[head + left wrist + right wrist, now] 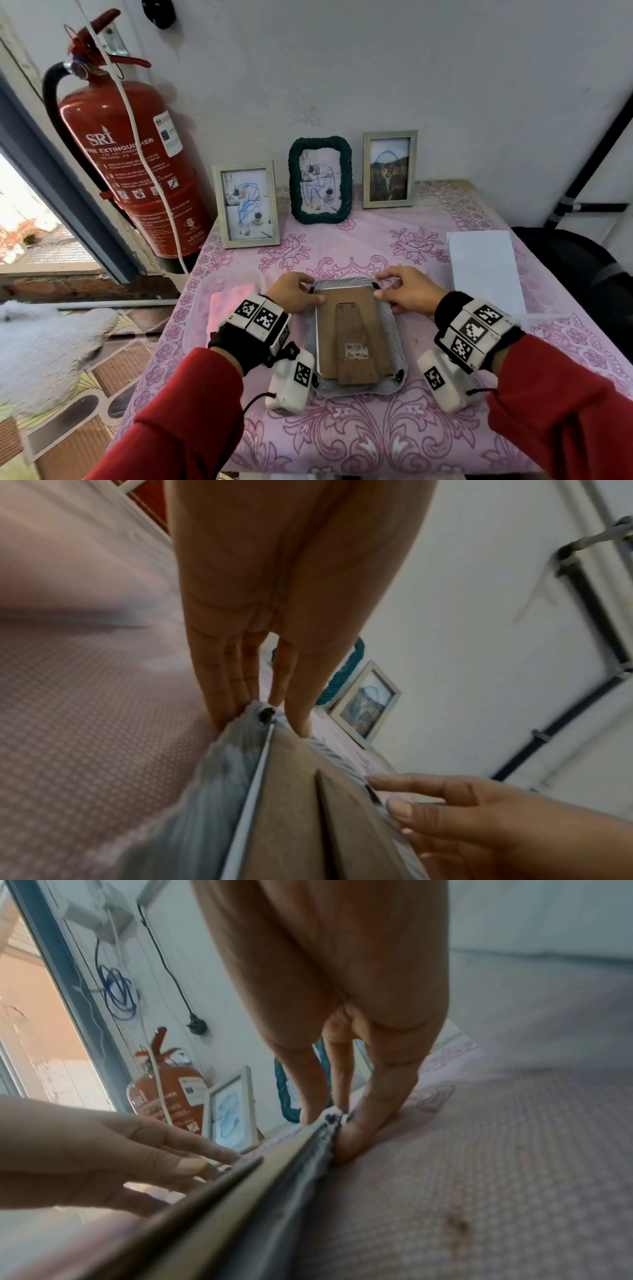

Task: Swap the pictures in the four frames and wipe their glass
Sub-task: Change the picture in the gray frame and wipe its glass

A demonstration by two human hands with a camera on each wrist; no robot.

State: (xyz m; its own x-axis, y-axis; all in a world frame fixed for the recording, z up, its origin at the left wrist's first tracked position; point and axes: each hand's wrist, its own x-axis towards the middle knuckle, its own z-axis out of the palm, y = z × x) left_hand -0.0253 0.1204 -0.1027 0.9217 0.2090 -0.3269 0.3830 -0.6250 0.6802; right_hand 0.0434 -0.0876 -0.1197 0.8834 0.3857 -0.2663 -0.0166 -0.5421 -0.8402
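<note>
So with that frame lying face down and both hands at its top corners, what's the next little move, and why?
Probably turn the small black clips aside to free the brown backing board. The grey frame lies face down, the left hand and right hand touching its top corners, board still seated.

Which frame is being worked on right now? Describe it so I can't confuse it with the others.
On the pink floral tablecloth, three frames stand along the wall. Nearer the person, between the left hand and right hand, lies the silver-grey frame. It alone lies face down, showing its brown backboard with folded stand and barcode sticker.
</note>
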